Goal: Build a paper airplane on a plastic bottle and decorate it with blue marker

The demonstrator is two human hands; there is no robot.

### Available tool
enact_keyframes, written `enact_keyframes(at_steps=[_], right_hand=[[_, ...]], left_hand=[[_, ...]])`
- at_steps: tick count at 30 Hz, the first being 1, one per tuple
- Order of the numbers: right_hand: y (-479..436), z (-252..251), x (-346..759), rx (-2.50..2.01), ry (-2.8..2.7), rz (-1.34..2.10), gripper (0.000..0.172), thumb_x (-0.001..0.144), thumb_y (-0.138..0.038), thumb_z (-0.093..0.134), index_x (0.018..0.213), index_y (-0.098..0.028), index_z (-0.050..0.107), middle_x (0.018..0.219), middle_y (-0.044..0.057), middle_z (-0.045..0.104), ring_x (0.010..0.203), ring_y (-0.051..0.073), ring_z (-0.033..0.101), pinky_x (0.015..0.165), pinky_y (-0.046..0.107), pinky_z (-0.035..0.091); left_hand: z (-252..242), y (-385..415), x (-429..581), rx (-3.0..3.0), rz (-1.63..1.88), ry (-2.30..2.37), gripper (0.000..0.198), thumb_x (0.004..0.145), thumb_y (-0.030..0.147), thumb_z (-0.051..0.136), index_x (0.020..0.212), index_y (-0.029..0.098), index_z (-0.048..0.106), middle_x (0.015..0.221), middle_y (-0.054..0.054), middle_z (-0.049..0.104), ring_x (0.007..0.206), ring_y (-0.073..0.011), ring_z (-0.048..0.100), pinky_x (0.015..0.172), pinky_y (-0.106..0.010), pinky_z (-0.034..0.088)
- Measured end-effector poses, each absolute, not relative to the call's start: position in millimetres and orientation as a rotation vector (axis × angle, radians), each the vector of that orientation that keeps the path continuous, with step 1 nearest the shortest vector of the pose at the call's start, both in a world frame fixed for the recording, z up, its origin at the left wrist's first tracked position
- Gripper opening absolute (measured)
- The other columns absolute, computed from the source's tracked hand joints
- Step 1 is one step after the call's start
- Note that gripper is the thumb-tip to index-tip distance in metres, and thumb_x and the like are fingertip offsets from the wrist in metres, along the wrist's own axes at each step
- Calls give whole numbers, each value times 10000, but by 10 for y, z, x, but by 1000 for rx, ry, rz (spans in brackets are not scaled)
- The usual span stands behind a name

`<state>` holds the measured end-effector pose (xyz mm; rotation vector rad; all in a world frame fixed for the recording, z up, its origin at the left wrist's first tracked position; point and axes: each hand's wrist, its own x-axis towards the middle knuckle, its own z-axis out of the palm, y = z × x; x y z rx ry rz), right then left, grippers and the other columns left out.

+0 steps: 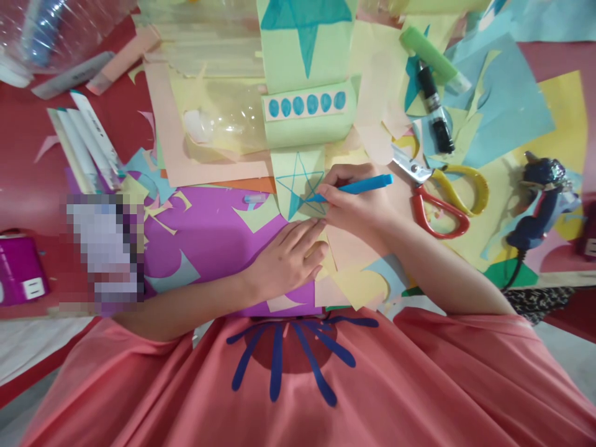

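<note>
My right hand [351, 197] is closed around a blue marker [365, 185], its tip on a pale green paper strip [284, 166]. A star outline [298, 177] in teal is on that strip, with its lower left point filled in. Flat beside the strip's lower edge rests my left hand [291, 256], fingers stretched out and holding nothing. Farther up, the green paper curves over a clear plastic bottle [233, 121] and bears a row of blue ovals [307, 105]. A large filled teal star [305, 25] shows at the top.
Scissors [421, 174] with red and yellow handles lie to the right, near a black marker [435, 108] and a dark blue glue gun [540, 202]. White markers [86, 146] lie at left by a blurred-out object [107, 248]. Purple paper [200, 217] and scraps cover the table.
</note>
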<state>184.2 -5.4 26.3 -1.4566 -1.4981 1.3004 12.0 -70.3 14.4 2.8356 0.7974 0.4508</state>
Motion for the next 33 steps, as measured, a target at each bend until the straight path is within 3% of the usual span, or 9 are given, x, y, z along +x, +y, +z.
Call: enact_keyframes(at_steps=[33], right_hand=[[-55,329,1821,-1525,-1531,1321,291,721,-82,554,496,-181,396,463,-66,368,481,44,314,469,233,245]], left_hand=[[153,-686,118,2875,477,786,192,902,240,476,989,106,585,1214,-194,637,1108,-292,626,929,-410,527]])
